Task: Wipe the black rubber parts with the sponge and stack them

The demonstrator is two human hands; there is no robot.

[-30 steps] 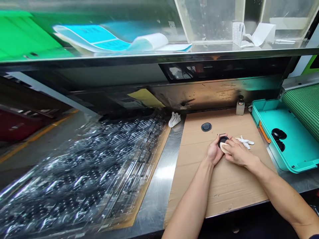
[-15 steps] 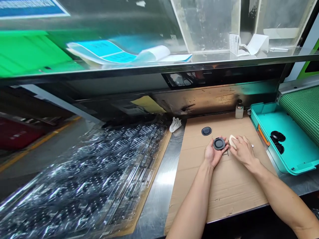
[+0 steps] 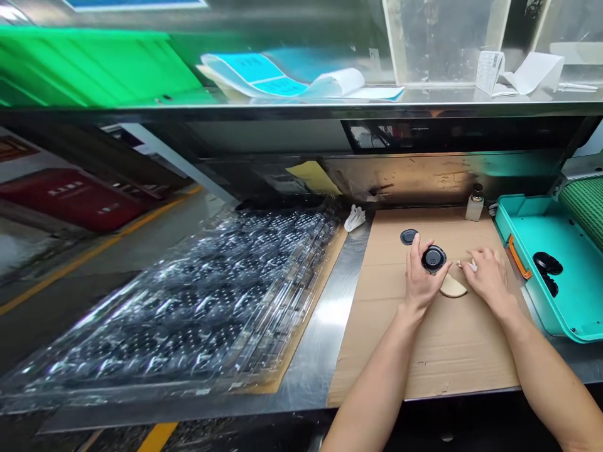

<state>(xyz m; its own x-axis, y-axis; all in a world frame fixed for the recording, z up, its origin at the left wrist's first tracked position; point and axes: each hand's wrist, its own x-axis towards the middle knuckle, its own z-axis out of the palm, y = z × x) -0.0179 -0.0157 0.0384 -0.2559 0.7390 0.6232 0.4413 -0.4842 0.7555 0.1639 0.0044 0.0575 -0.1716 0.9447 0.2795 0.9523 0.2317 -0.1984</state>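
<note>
My left hand [image 3: 420,276] is closed around the edge of a round black plastic lid [image 3: 433,258], its glossy side with fine slots facing up. My right hand [image 3: 490,276] pinches a slim white stick-like tool [image 3: 473,266]; its light tip points toward the lid and stays apart from it. Between the hands a cream half-round pad [image 3: 453,287] lies on the cardboard sheet [image 3: 452,351]. Just beyond my left fingertips, another round black lid [image 3: 408,236] rests flat on the cardboard.
A teal tray [image 3: 541,301] with glossy black lids [image 3: 547,263] stands at the right, by a green conveyor belt [image 3: 586,198]. A small bottle [image 3: 475,204] stands at the back. Clear plastic blister trays [image 3: 188,301] cover the left. A metal shelf [image 3: 301,112] crosses above.
My right hand has let go of the cream pad and now holds the white tool. My left hand has tilted the lid up, its other face now showing. The view has swung left.
</note>
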